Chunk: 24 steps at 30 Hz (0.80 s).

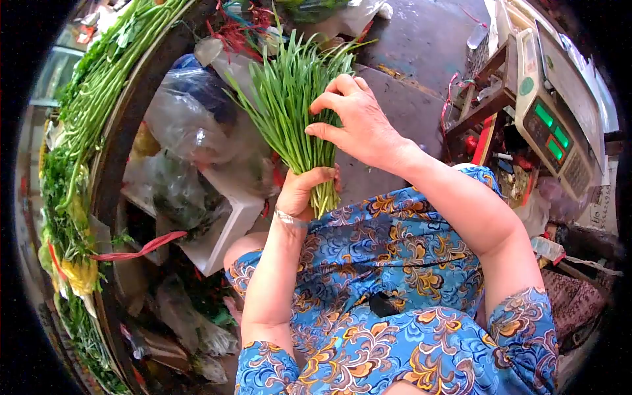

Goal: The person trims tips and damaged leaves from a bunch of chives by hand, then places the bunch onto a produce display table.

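A bundle of long green leafy stalks point(289, 105) stands upright and fans out above the lap. My left hand point(306, 187) is wrapped round its pale lower stems, the cut ends showing just below the fist. Over the right side of the leaves is my right hand point(355, 118), its thumb and fingers apart and curved, with the fingertips against or just in front of the blades. Nothing is visible between those fingers.
A scale point(556, 112) with green digits stands at right beside a wooden frame point(484, 105). Plastic bags point(191, 125) and a white foam box point(227, 230) lie at left. Greens point(99, 112) line the curved ledge at far left. Red ties point(237, 36) hang at the top.
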Available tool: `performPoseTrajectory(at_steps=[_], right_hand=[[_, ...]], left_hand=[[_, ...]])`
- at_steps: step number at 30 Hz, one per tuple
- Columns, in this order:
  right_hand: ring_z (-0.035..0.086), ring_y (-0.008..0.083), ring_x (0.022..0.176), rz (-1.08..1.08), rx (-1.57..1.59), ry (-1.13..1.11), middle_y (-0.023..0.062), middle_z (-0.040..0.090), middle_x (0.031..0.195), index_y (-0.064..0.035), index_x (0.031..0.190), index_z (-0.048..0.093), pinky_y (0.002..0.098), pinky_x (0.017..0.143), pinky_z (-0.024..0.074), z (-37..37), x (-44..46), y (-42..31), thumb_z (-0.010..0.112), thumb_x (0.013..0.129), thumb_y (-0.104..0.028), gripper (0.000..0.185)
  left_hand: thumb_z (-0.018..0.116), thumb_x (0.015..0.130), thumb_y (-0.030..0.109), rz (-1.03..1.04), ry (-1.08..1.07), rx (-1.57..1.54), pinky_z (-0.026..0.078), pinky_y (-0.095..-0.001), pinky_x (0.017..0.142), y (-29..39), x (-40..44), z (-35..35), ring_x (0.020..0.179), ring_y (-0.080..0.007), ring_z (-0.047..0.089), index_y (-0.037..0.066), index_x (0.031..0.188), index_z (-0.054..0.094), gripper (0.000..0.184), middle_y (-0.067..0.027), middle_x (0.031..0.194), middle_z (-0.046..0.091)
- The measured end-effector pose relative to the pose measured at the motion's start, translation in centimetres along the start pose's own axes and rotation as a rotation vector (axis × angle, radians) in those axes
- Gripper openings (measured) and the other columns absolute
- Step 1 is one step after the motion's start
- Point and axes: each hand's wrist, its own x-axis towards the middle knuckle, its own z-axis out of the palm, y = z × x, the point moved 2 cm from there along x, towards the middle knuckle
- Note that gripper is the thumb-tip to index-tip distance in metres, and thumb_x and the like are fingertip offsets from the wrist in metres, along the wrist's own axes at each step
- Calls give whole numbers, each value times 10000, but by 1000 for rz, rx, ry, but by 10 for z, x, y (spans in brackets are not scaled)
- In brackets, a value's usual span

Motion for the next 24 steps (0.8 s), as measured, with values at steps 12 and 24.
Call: performPoseTrajectory(at_steps=[12,24], right_hand=[[564,288,919,93,191,-81,108,579,897,-73,863,687,392,833,458,5,1,16,722,792,-181,133],[548,191,827,188,241,-176,58,540,842,-51,861,683,316,752,456,5,0,16,752,786,-132,130]], left_hand=[[675,747,-2,-36,55,7,544,-360,636,3,-1,-1,714,-215,622,5,1143,555,413,-112,877,629],[673,754,21,-40,48,43,550,-358,618,1,1,0,683,-237,633,-5,1111,551,379,-130,841,641]])
